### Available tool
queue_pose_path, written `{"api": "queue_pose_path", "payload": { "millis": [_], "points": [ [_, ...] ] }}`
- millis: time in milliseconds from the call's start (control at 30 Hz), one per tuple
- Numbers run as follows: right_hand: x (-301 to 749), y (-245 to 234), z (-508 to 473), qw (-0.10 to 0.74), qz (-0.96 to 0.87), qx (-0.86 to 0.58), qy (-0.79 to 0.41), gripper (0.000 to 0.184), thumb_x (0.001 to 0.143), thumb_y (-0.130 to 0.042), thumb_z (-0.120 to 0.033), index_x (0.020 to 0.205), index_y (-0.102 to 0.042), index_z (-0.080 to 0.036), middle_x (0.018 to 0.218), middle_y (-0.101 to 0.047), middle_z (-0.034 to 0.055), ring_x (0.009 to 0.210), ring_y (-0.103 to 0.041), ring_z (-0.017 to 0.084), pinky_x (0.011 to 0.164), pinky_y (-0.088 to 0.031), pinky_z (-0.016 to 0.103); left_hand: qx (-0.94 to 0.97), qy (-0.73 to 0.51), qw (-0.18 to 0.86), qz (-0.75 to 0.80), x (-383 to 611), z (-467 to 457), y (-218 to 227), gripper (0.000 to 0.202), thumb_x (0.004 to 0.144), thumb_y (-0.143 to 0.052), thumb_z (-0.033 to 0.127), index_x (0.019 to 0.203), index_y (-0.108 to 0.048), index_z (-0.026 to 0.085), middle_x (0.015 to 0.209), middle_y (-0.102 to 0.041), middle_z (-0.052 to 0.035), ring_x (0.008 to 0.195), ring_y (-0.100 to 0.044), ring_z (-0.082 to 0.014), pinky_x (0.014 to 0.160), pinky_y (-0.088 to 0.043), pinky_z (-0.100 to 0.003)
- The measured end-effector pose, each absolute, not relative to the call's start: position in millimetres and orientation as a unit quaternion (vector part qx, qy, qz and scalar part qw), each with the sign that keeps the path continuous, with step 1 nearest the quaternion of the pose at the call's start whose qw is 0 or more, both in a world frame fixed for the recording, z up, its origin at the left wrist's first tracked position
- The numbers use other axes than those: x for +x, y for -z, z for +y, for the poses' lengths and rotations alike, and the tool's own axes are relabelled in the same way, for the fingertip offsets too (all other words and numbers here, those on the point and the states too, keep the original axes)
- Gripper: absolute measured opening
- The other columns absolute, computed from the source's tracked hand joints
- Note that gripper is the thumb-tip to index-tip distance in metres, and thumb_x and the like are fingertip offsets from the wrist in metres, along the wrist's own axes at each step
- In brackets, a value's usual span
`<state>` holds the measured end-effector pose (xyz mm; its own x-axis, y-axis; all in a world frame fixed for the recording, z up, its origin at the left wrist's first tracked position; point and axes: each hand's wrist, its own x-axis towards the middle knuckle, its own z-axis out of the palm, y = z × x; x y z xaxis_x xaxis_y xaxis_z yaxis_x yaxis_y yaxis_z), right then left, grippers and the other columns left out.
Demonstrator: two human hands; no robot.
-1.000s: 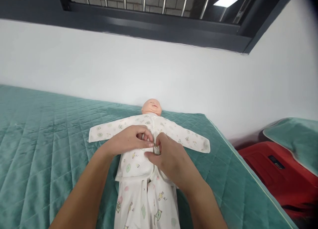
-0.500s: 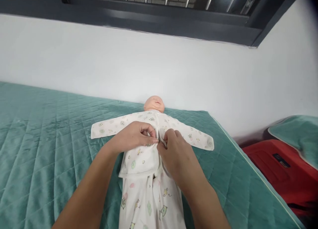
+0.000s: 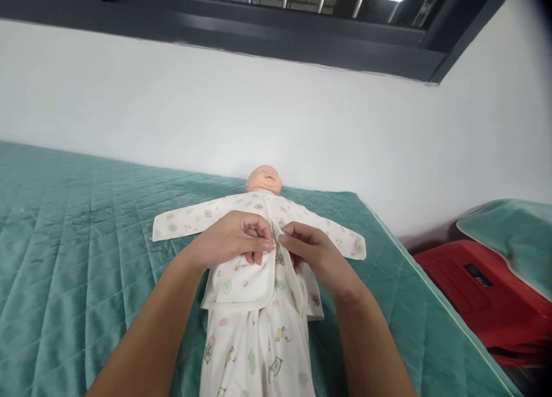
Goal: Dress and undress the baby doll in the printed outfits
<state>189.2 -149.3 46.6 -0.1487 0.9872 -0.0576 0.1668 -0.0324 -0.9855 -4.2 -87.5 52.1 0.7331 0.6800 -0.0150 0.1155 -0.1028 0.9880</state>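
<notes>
A baby doll (image 3: 264,179) lies on its back, its head towards the wall. It wears a white printed baby jacket (image 3: 241,282) with long sleeves stretched out to both sides, and matching printed trousers (image 3: 259,351). My left hand (image 3: 241,239) pinches the jacket's left front edge at chest height. Opposite it, my right hand (image 3: 313,250) pinches the right front edge between thumb and fingers. Below my hands the two front edges part, and printed cloth shows between them. Any fastener at the fingertips is too small to make out.
A green quilted cover (image 3: 95,259) lies under the doll. Behind it rises a white wall (image 3: 215,110) with a dark window frame (image 3: 259,38). At the right, beyond the cover's edge, are a red plastic object (image 3: 457,288) and another piece of green cloth (image 3: 513,230).
My right hand has turned and drawn slightly right, pulling the right front edge aside so the jacket's lower front gapes wider. My left hand stays at its edge.
</notes>
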Motion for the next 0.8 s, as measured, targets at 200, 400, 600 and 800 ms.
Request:
{"api": "queue_pose_path", "payload": {
  "millis": [200,400,600,800],
  "points": [
    [182.9,-42.4,-149.0,0.426,-0.553,-0.474,-0.537,0.030,0.086,-0.064,-0.046,0.074,-0.057,-0.019,0.055,-0.048,-0.0049,0.051,-0.044,0.010,0.049,-0.033,0.023,0.693,-0.238,0.619,0.281,-4.0,-86.1,-50.9,0.028,0.076,-0.074,0.041,0.076,-0.063,0.016,0.060,-0.063,-0.0005,0.057,-0.061,-0.0123,0.052,-0.046,-0.022],
    [180.0,-45.1,-150.5,0.420,-0.554,-0.481,-0.533,0.033,0.086,-0.063,-0.049,0.073,-0.058,-0.019,0.054,-0.051,-0.0046,0.050,-0.046,0.010,0.049,-0.036,0.023,0.684,-0.245,0.630,0.275,-5.8,-82.7,-46.1,0.025,0.075,-0.075,0.038,0.076,-0.064,0.015,0.060,-0.063,-0.0011,0.056,-0.061,-0.0122,0.051,-0.046,-0.022],
    [182.2,-45.0,-150.3,0.400,-0.563,-0.489,-0.532,0.036,0.088,-0.059,-0.052,0.074,-0.060,-0.019,0.055,-0.054,-0.0031,0.051,-0.049,0.011,0.051,-0.038,0.024,0.677,-0.246,0.644,0.256,-8.4,-80.2,-44.2,0.017,0.079,-0.072,0.032,0.080,-0.069,0.015,0.066,-0.068,-0.0030,0.060,-0.063,-0.0119,0.055,-0.048,-0.021],
    [182.2,-44.7,-150.0,0.400,-0.567,-0.497,-0.520,0.037,0.091,-0.055,-0.051,0.075,-0.062,-0.019,0.056,-0.056,-0.0019,0.051,-0.050,0.010,0.051,-0.039,0.023,0.675,-0.250,0.644,0.260,-9.2,-80.2,-43.8,0.014,0.079,-0.073,0.029,0.080,-0.072,0.015,0.068,-0.069,-0.0037,0.062,-0.064,-0.0121,0.056,-0.050,-0.021]
  ]
}}
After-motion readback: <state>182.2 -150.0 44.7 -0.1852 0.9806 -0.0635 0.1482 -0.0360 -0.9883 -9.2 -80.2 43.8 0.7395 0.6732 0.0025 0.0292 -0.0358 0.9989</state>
